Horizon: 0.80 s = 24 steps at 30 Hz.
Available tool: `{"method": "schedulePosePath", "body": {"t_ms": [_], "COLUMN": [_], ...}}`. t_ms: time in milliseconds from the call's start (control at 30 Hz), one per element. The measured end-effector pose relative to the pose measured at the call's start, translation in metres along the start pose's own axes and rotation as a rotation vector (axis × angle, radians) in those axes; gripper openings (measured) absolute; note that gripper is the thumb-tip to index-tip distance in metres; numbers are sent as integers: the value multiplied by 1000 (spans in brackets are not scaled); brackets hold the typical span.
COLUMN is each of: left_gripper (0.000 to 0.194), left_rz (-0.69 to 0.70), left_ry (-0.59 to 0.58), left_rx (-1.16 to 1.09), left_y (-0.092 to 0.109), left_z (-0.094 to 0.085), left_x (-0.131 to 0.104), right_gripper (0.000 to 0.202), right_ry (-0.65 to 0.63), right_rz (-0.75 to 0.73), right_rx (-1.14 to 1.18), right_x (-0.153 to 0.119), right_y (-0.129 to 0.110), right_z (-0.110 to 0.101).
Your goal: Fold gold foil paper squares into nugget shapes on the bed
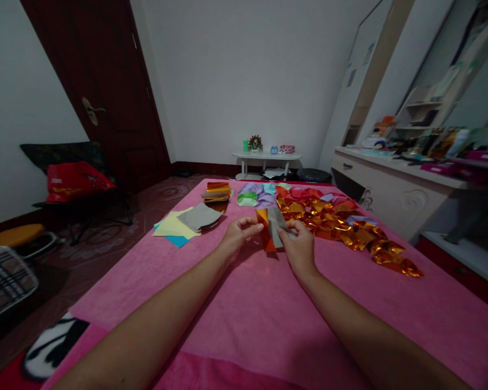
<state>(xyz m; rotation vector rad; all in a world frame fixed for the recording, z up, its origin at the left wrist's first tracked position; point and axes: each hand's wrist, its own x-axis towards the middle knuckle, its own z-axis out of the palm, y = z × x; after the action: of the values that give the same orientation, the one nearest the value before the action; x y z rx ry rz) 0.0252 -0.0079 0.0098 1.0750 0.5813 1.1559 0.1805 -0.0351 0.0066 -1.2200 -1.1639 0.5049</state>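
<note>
Between my two hands is a sheet of foil paper (275,227), shiny orange-gold on one face and dull grey on the other, partly folded over. My left hand (243,234) pinches its left edge between thumb and fingers. On the right, my right hand (300,242) grips the grey part with the thumb on top. Just beyond and to the right lies a heap of folded gold foil pieces (341,219). Folded pastel papers (257,194) lie behind the held sheet. To the left rest a grey sheet (200,216), a yellow sheet (173,223) and a blue sheet (179,240), overlapping.
A stack of gold foil paper (217,192) sits at the far left of the pink cloth (228,314). Beyond stands a small white table (264,156). A cluttered dresser (390,179) is at right; a chair with a red bag (75,181) is at left.
</note>
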Motion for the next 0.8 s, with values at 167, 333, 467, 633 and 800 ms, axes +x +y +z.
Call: {"method": "schedulePosePath", "body": {"t_ms": [167,333,467,633,800], "left_gripper": [42,41,41,39,39], "left_rz": [-22,-17,10,24,43], "left_ry": [2,-14,43,99,145], "left_rx": [20,133,152,140,92], "left_y": [2,0,-5,-12,-8], "left_z": [3,4,13,26,17], "left_x": [-2,-1,-1,-3,3], "right_gripper": [17,13,17,34,38], "right_ry": [8,-5,0,51,20], "right_rz": [-15,-88,-171,-183,-98], "right_rx": [-20,-66,-236,-418,-192], "right_x": [2,-1,-7,-13,-8], "right_y": [2,2,1,-2,0], "right_z": [0,2,4,5,5]}}
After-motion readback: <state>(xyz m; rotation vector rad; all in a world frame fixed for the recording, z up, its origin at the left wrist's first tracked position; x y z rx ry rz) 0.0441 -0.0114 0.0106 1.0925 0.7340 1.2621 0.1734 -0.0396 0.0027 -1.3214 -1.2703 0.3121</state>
